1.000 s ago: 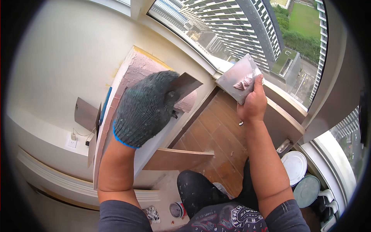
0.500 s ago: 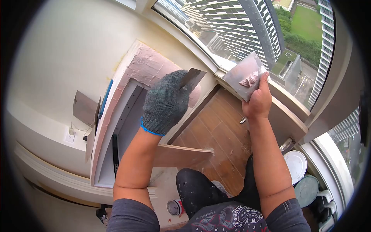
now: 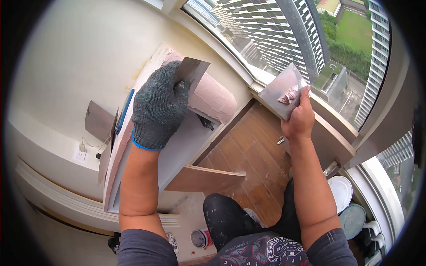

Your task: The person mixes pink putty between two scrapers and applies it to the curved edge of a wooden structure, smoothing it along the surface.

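My left hand, in a grey knit glove with a blue cuff, is closed round a flat metal putty knife. The blade points up and right, over the top of a cabinet coated with pink filler. My bare right hand grips a wide metal plate near the window, thumb on its face. A lump of pinkish filler sits on that plate. The gloved fingers are partly hidden behind the hand.
A blue-edged tool and a thin metal sheet stand at the cabinet's left. An open wooden door juts over the floor. Below are a paint can and round lids. A shoe shows lower left.
My left hand has moved left and up with the putty knife, uncovering more pink filler and a dark hinge. My right hand, still holding the plate, has shifted slightly right and down.
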The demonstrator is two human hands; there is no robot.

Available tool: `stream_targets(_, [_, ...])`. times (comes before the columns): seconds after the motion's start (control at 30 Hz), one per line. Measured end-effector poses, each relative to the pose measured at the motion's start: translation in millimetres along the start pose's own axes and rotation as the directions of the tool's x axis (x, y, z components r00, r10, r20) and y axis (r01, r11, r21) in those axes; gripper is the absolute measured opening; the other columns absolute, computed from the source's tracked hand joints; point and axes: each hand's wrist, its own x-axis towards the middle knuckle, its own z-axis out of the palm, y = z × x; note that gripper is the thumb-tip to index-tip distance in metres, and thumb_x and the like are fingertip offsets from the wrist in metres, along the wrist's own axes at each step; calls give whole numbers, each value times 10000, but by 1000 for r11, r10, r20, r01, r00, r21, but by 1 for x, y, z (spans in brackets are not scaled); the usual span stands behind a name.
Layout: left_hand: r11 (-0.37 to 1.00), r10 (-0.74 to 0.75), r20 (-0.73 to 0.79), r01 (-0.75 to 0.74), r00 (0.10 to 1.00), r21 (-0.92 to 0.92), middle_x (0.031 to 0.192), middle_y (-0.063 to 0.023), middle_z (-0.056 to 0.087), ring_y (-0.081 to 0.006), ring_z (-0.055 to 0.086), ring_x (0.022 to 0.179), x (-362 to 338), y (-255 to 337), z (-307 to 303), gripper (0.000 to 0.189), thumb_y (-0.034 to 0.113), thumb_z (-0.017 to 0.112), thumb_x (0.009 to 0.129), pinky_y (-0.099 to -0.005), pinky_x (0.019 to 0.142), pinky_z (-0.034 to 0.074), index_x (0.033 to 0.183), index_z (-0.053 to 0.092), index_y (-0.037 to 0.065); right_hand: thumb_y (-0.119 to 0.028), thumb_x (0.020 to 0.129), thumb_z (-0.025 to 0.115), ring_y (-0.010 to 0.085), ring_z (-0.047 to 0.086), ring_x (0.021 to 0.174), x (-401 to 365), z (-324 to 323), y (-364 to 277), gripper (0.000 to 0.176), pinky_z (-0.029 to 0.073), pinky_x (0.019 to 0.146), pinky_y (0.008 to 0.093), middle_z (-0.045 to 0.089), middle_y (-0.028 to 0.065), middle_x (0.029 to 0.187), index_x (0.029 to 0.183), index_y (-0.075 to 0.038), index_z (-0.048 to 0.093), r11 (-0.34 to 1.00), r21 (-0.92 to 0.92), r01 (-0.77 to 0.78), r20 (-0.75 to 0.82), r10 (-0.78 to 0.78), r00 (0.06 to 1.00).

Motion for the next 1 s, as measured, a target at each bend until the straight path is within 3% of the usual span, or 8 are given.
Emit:
stream_targets(0.2, [995, -97, -136, 101, 986, 21, 1078, -174, 699, -288, 698, 951, 11, -16, -34, 331, 116, 678, 888, -376, 855, 548, 1198, 635, 8, -419, 1070, 413, 236, 671, 1021, -5, -3, 8, 483, 528, 956, 400, 674, 106, 1148, 1268, -6, 566, 964, -135, -228, 90, 241, 966])
stream_targets(0.33, [840, -461, -225, 340, 858, -422, 1057, -160, 682, -201, 672, 925, 3, 3, -64, 321, 40, 659, 907, -337, 834, 557, 1211, 584, -30, -423, 1057, 452, 229, 697, 935, -23, 12, 10, 476, 568, 873, 395, 694, 111, 1080, 1205, 5, 598, 901, -222, -372, 133, 406, 904])
stream_targets(0.43, [731, -526, -366, 189, 767, -656, 1141, -168, 649, -187, 646, 949, -27, -3, -58, 371, -1, 646, 891, -325, 842, 549, 1241, 538, -56, -400, 1060, 450, 228, 708, 916, -42, 23, 11, 464, 584, 864, 403, 700, 124, 1056, 1203, 17, 592, 819, -240, -522, 160, 564, 810])
stream_targets(0.57, [108, -723, 38, 167, 690, -980, 1033, -68, 611, -100, 551, 693, -76, 22, -26, 432, 21, 542, 933, -227, 610, 476, 1360, 499, -26, -371, 1061, 457, 233, 712, 929, -70, 31, 22, 460, 586, 864, 390, 701, 133, 1071, 1234, 38, 578, 636, -257, -728, 231, 772, 592])
stream_targets(0.67, [-294, -714, 427, 316, 555, -902, 996, -41, 636, -67, 536, 675, -111, 52, -3, 438, 50, 538, 939, -208, 605, 471, 1372, 517, -16, -342, 1060, 471, 227, 715, 947, -88, 30, 33, 458, 590, 850, 391, 703, 147, 1094, 1260, 59, 567, 533, -329, -780, 259, 845, 468])
stream_targets(0.83, [-33, -620, 458, 562, 637, -826, 1019, -79, 664, -137, 627, 846, -162, 27, 19, 401, 88, 653, 888, -279, 724, 516, 1267, 565, -10, -347, 1055, 478, 226, 717, 950, -89, 32, 24, 466, 591, 856, 385, 706, 153, 1091, 1256, 63, 572, 586, -371, -721, 282, 811, 513])
stream_targets(0.87, [10, -620, 443, 572, 648, -820, 1013, -86, 673, -161, 640, 858, -159, 24, 13, 389, 96, 664, 884, -298, 746, 522, 1250, 575, -1, -346, 1056, 469, 239, 725, 936, -88, 35, 26, 463, 602, 841, 382, 709, 165, 1094, 1256, 57, 577, 612, -184, -769, 285, 782, 553])
stream_targets(1.0, [685, -621, 8, 548, 784, -479, 1131, -139, 693, -333, 679, 995, -134, 15, -12, 392, 147, 694, 878, -378, 867, 518, 1243, 585, 52, -407, 1043, 461, 241, 749, 904, -72, 40, 3, 526, 633, 743, 363, 717, 208, 1087, 1325, 29, 541, 634, 18, -773, 554, 637, 535])
